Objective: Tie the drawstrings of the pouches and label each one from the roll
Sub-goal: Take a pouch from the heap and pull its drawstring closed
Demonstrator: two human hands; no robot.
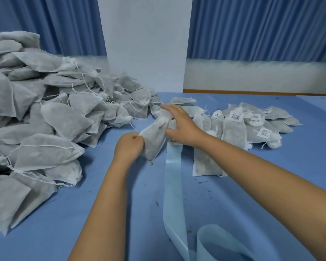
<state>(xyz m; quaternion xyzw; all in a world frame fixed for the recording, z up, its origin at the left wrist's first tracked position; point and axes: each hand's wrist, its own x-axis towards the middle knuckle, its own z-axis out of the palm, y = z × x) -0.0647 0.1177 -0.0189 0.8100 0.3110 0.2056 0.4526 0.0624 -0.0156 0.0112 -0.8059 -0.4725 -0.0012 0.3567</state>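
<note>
Head view: the left grip (129,146) is curled tight round the lower end of one pouch (152,144), which is held just above the bench (271,194) at the centre of the frame. The right grip (183,127) lies spread over the pouch's gathered mouth, fingers straight and reaching toward the upper left. Whether a drawstring is caught beneath them cannot be told.

The step in hand looks like closing this pouch, with the neck bunched but no knot to be seen. A large heap of unlabelled pouches (45,113) fills the left of the frame. A smaller row of labelled pouches (233,129) lies to the right, barcodes showing. The pale label strip (172,176) runs from just beneath the right grip down to the lower edge, with one barcode label (173,141) showing at its upper end.

The next move probably calls for finding both string ends, drawing them snug and knotting them without spilling the filling. The label can then be peeled off and pressed on flat.
</note>
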